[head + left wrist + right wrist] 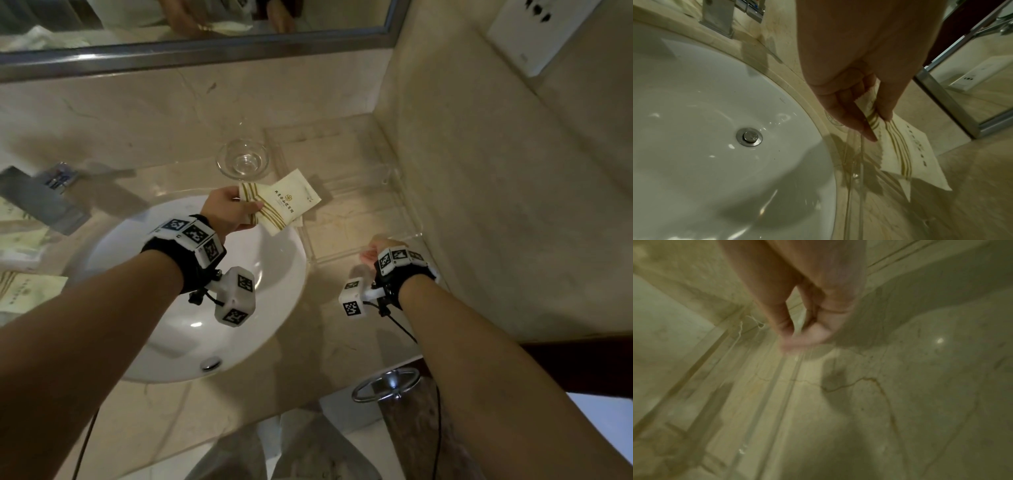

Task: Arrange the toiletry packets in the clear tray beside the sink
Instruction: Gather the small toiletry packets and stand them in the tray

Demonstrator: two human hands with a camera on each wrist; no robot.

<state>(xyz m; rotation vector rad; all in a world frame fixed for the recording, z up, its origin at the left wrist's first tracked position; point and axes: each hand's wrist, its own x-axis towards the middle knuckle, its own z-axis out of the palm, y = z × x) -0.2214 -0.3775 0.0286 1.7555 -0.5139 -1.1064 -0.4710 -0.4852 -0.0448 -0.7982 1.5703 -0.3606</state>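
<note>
My left hand pinches a small bunch of cream toiletry packets with gold stripes between thumb and fingers. It holds them just over the left edge of the clear tray, to the right of the sink. The left wrist view shows the left hand with the packets hanging above the tray wall. My right hand is curled at the tray's near right rim. In the blurred right wrist view the right hand has thumb and finger closed at the tray wall.
A clear glass dish stands just behind the packets. The white sink lies on the left, with a chrome faucet and more packets beyond. A marble wall borders the tray's right side. A metal ring hangs below the counter.
</note>
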